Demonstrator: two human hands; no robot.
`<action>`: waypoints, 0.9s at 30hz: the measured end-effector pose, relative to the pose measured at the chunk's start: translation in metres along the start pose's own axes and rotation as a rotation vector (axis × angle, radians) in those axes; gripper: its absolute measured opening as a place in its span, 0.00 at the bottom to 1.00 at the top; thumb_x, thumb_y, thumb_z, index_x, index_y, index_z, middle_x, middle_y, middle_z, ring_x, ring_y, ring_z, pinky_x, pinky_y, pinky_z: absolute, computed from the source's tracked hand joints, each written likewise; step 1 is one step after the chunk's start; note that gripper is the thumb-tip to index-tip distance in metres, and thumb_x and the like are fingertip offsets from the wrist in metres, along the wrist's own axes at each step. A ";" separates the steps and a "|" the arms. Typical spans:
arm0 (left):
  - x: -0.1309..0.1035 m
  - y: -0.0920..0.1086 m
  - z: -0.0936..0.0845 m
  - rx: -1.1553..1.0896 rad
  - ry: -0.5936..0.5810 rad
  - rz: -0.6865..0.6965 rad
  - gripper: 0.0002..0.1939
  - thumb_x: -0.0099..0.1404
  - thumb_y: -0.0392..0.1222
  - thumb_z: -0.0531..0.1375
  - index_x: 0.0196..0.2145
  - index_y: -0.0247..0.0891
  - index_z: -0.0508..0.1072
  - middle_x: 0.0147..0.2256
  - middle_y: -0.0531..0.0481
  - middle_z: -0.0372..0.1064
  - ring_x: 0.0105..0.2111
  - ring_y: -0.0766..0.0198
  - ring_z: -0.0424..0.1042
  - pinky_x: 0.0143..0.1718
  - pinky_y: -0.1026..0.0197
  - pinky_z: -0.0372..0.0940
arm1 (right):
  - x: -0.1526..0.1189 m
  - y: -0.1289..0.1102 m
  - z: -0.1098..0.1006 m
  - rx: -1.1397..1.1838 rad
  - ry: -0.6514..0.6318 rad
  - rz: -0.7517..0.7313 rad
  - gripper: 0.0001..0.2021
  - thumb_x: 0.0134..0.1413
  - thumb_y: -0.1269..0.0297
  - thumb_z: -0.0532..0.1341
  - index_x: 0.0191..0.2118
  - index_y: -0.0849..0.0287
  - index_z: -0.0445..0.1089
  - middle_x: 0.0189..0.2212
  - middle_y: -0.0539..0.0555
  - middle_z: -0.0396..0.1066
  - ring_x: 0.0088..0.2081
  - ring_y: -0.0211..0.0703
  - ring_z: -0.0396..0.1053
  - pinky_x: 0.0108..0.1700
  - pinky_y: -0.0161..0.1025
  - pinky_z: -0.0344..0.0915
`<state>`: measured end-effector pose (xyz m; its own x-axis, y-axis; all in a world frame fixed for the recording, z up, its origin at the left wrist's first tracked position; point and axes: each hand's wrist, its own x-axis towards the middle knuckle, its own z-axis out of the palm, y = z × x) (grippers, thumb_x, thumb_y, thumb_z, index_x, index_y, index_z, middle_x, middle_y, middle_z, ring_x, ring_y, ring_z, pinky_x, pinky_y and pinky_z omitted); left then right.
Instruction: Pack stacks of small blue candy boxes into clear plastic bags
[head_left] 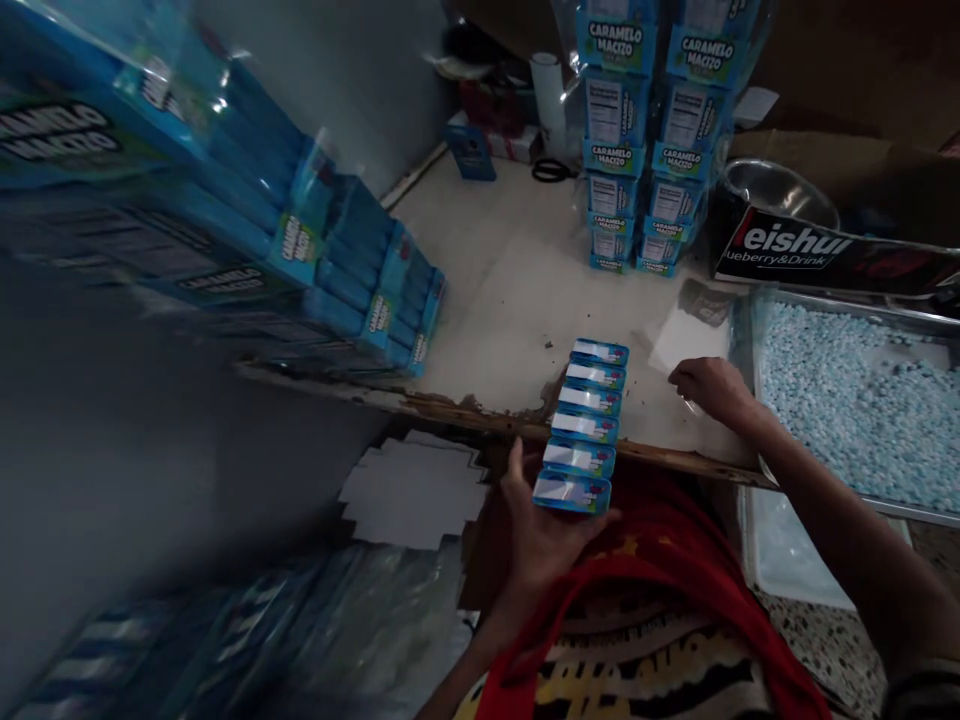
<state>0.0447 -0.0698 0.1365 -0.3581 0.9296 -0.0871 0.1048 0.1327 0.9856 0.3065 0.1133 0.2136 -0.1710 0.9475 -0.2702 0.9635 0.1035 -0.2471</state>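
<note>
A row of several small blue candy packs [589, 400], each with a white strip on top, runs across the table's front edge. My left hand [544, 535] cups the near end of this row, with the thumb up along its left side and the fingers partly hidden under the nearest packs. To the right of the row, my right hand [716, 390] is held above the table with its fingers bent together in a pinch. A small clear glint shows under those fingertips, but what they hold is too small to tell. A white paper [686, 340] lies just behind it.
Wrapped stacks of blue "Caramelo Macizo" boxes [615, 155] stand at the back, with more boxes [300, 240] at the left. A metal tray [847, 500] of pale blue candies [840, 400] sits at the right, before a black carton [795, 255]. Scissors [553, 171] lie farther back.
</note>
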 end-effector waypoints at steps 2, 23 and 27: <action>0.004 0.012 -0.012 -0.203 -0.090 -0.140 0.67 0.48 0.65 0.79 0.75 0.48 0.51 0.71 0.35 0.57 0.71 0.37 0.62 0.68 0.42 0.66 | 0.001 0.015 -0.002 0.184 0.037 0.015 0.07 0.64 0.63 0.67 0.40 0.57 0.84 0.33 0.53 0.83 0.37 0.43 0.79 0.38 0.36 0.62; 0.017 -0.021 -0.024 -0.322 -0.695 -0.329 0.60 0.51 0.53 0.79 0.73 0.45 0.54 0.68 0.34 0.66 0.66 0.36 0.70 0.61 0.42 0.72 | 0.042 -0.116 -0.048 -0.233 0.584 -0.768 0.28 0.79 0.43 0.50 0.38 0.59 0.75 0.26 0.50 0.69 0.29 0.36 0.60 0.36 0.39 0.46; 0.018 -0.022 -0.031 -0.317 -0.716 -0.327 0.60 0.48 0.49 0.80 0.73 0.48 0.57 0.68 0.35 0.66 0.65 0.37 0.71 0.61 0.41 0.72 | 0.086 -0.120 0.002 -0.349 0.187 -0.748 0.15 0.75 0.54 0.61 0.40 0.59 0.78 0.34 0.51 0.79 0.31 0.36 0.64 0.36 0.39 0.47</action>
<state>0.0074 -0.0665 0.1178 0.3600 0.8687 -0.3401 -0.2052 0.4294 0.8795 0.1755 0.1815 0.2186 -0.7819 0.6232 0.0159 0.6234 0.7819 0.0101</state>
